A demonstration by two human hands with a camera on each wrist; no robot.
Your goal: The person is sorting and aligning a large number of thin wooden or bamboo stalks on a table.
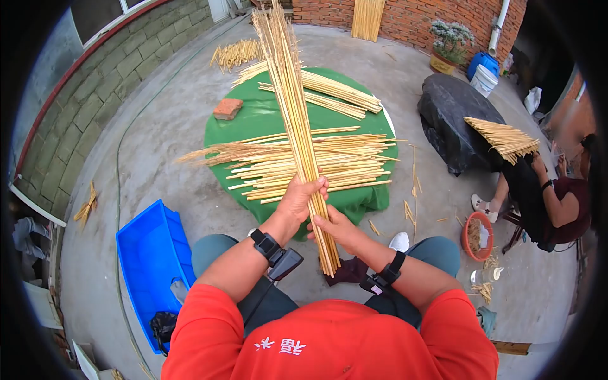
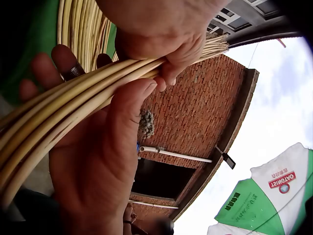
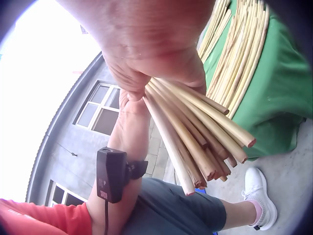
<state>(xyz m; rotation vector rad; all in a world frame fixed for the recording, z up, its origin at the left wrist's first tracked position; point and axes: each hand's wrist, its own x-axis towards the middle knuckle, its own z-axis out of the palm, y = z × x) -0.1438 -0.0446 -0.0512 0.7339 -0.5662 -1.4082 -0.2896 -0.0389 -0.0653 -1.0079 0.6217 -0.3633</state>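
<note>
A long bundle of dry straw-coloured stalks (image 1: 304,142) leans across the head view, its feathery tops at the far end and its cut ends near my lap. My left hand (image 1: 297,199) grips it from the left side. Lower down, my right hand (image 1: 339,229) holds it with the thumb over the stalks. In the left wrist view the right thumb (image 2: 128,100) lies along the stalks and the other fingers reach behind them. The right wrist view shows the uneven cut ends (image 3: 210,174) sticking out below the right hand (image 3: 156,54). Beyond the hands, more loose stalks (image 1: 316,166) lie on a green-covered round table (image 1: 221,123).
A brick (image 1: 228,109) and further stalk bundles (image 1: 342,90) lie on the table. A blue bin (image 1: 142,253) stands on the left floor. At right, a person (image 1: 560,202) sits by a black-covered table (image 1: 453,114) with a stalk panel (image 1: 503,138), near an orange basket (image 1: 465,237).
</note>
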